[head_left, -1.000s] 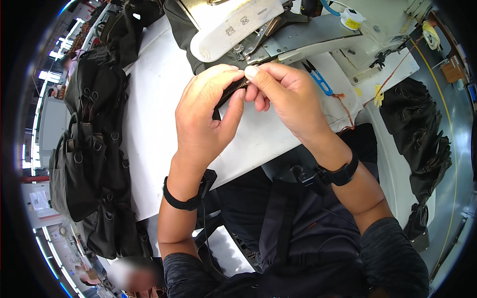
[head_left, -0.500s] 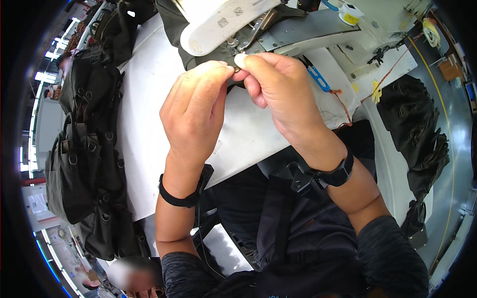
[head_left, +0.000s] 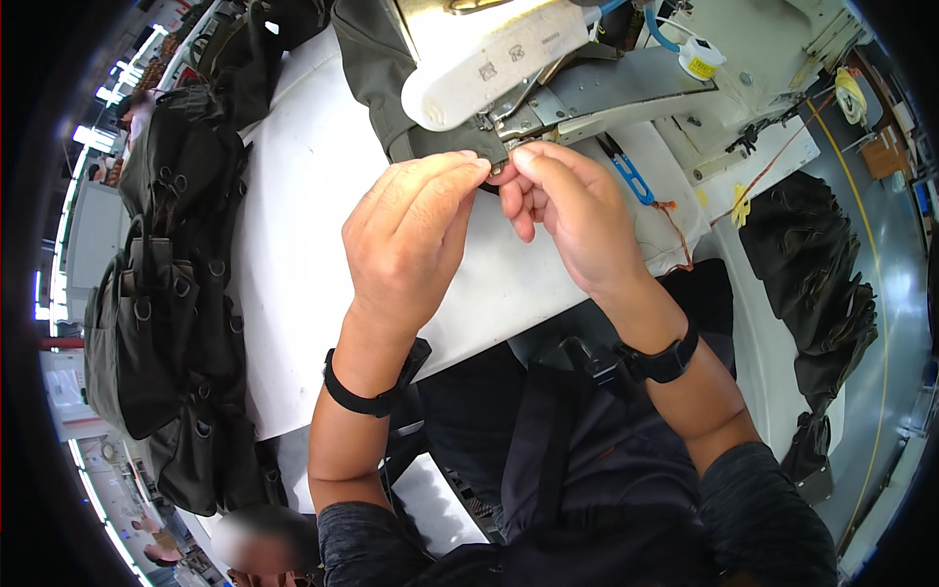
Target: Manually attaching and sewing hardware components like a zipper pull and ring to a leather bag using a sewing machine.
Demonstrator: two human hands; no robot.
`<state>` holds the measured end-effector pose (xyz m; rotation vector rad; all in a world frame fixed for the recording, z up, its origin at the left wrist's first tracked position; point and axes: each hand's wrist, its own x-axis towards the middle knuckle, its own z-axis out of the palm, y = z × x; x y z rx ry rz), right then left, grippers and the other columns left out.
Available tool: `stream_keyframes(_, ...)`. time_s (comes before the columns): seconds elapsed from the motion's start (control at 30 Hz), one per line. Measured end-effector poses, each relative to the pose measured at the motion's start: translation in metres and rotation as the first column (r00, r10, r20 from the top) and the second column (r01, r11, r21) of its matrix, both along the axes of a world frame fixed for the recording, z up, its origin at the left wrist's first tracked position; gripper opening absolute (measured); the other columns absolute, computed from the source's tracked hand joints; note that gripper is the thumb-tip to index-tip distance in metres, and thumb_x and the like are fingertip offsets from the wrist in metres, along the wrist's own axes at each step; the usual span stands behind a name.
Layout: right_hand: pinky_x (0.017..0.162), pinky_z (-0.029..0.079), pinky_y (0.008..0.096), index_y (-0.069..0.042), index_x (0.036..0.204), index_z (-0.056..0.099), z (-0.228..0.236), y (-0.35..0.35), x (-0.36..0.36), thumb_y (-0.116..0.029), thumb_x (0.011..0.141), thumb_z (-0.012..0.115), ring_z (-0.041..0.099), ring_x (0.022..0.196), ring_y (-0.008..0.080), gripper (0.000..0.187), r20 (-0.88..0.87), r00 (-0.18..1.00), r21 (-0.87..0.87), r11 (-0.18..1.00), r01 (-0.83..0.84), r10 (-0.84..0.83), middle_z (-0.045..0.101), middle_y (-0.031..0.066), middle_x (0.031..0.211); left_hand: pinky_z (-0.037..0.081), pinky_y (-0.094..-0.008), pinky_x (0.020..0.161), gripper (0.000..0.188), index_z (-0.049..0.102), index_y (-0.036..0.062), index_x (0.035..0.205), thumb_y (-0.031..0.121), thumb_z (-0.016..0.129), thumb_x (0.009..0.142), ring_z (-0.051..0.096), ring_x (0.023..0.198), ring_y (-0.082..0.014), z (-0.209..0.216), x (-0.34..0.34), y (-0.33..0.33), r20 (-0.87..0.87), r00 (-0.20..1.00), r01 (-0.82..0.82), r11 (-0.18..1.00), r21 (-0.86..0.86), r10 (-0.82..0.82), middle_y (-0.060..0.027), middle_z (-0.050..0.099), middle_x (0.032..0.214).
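Both my hands meet at the edge of a dark olive fabric piece (head_left: 367, 49), just in front of the white sewing machine head (head_left: 499, 68). My left hand (head_left: 406, 230) pinches a small brass-coloured metal piece (head_left: 497, 168) at that edge. Thumb and forefinger of my right hand (head_left: 585, 210) close on the same spot from the other side, its other fingers loosely curled. What kind of fitting the metal piece is, and how it joins the cloth, is hidden by my fingertips. The needle area (head_left: 497, 122) is right beyond them.
Blue-handled thread snips (head_left: 631, 174) with an orange cord lie right of my right hand. A white bottle (head_left: 698, 59) stands on the machine bed. Dark bags (head_left: 171, 293) with metal rings are heaped at the left; more dark pieces (head_left: 812, 264) hang at the right. A person (head_left: 264, 548) is at lower left.
The whole view has shifted, so machine and hands appear farther right and lower. My hands have come slightly nearer to me relative to the machine, still pinching together.
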<state>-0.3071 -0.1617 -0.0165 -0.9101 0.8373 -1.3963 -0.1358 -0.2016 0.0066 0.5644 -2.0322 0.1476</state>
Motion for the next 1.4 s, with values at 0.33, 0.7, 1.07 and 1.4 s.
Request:
stream_keyframes(0.33,0.065,0.046,0.0225,0.000,0.100,0.070,0.013,0.006,0.005,-0.021,0.106,0.059,0.056,0.067,0.0070,0.024,-0.148,0.988,-0.059,0.998,0.037,-0.045,0.070,0.0043,0.086,0.059,-0.0330,0.069,0.026,0.073,0.0025,0.099,-0.007,0.081,0.075,0.073,0.082,-0.0255,-0.004,0.002,0.002,-0.057,0.998,0.008,0.998,0.062,-0.005,-0.0096,0.075,0.094)
stream_keyframes(0.7,0.056,0.039,0.0197,-0.004,0.091,0.072,0.019,0.002,0.007,-0.019,0.097,0.069,0.051,0.059,0.0040,0.017,-0.028,0.995,0.077,0.993,0.093,-0.091,0.065,-0.0004,0.072,0.058,-0.0337,0.074,0.026,0.071,0.0015,0.100,-0.009,0.078,0.077,0.072,0.087,-0.0273,-0.007,-0.002,0.007,-0.062,0.998,-0.004,0.996,0.093,0.010,-0.0107,0.073,0.098)
stream_keyframes(1.07,0.051,0.031,0.0201,-0.004,0.081,0.069,0.016,-0.003,0.024,-0.013,0.092,0.070,0.040,0.054,0.0026,0.014,0.143,0.959,0.150,0.963,0.222,-0.244,0.055,-0.0044,0.064,0.057,-0.0335,0.073,0.036,0.073,0.0046,0.109,-0.009,0.075,0.076,0.070,0.088,-0.0254,-0.007,-0.003,0.001,0.047,0.995,-0.088,0.994,-0.061,0.091,-0.0070,0.072,0.100)
stream_keyframes(1.4,0.052,0.032,0.0211,-0.004,0.082,0.068,0.011,-0.002,0.029,-0.011,0.091,0.070,0.042,0.054,0.0033,0.012,-0.014,0.946,0.061,0.945,0.323,-0.322,0.056,-0.0030,0.064,0.058,-0.0325,0.073,0.031,0.074,0.0031,0.103,-0.008,0.077,0.075,0.072,0.087,-0.0257,-0.010,0.000,-0.003,0.027,0.998,-0.047,0.998,-0.035,0.048,-0.0081,0.074,0.100)
